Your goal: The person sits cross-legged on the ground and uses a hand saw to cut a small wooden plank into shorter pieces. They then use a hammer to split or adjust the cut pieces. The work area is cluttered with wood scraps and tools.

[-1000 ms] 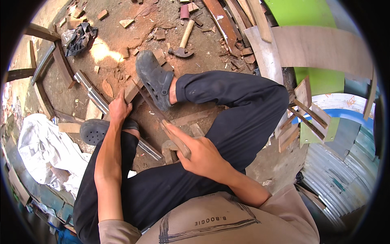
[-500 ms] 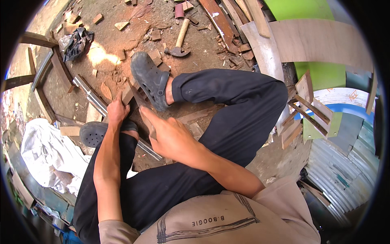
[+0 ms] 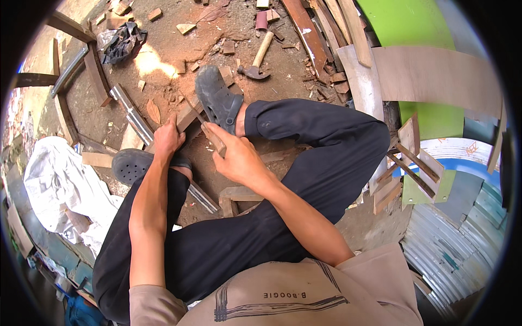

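I sit on the ground with dark trousers and grey clogs (image 3: 217,100). My left hand (image 3: 167,138) grips a flat wooden piece (image 3: 187,116) that lies next to the right clog. My right hand (image 3: 235,157) holds a small wooden block (image 3: 213,139) against that piece, just in front of the shoe. A thin dark tool or strip (image 3: 197,111) runs between the two hands. Which hand holds it I cannot tell.
A claw hammer (image 3: 256,62) lies on the dirt beyond my foot. A metal rail (image 3: 133,117) runs diagonally under my left leg. Planks and offcuts (image 3: 321,38) pile up at the back, a white sack (image 3: 60,185) on the left, corrugated sheet (image 3: 462,250) on the right.
My right hand has moved up from the low wooden stool near my knee to the wooden piece by my right clog, carrying the small block. The left hand stayed on the wood.
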The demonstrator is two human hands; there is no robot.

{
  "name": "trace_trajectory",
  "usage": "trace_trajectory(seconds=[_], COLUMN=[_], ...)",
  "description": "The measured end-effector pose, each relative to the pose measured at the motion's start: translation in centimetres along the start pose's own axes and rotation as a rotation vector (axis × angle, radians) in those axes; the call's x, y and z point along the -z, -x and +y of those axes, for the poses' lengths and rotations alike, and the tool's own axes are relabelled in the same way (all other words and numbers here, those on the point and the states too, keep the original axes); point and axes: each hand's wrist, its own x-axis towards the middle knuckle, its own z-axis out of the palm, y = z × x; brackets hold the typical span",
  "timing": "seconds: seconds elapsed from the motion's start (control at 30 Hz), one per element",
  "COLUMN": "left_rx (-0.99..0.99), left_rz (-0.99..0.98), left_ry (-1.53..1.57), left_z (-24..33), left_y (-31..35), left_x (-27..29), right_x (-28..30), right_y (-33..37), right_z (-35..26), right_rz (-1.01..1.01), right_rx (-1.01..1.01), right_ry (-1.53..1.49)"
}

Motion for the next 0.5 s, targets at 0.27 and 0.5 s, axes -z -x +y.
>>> trace_trajectory(seconds=[0.27,0.5], left_rx=[0.024,-0.014], left_rz=[-0.001,0.096], left_ry=[0.002,0.025], left_z=[-0.1,-0.3], left_y=[0.3,0.9], left_x=[0.4,-0.2], right_x=[3.0,1.3], right_y=[10.1,5.5], right_z=[-1.5,-1.0], right_rz=[0.026,-0.105], right_rx=[0.136,-0.021], right_ry=[-0.011,0.017])
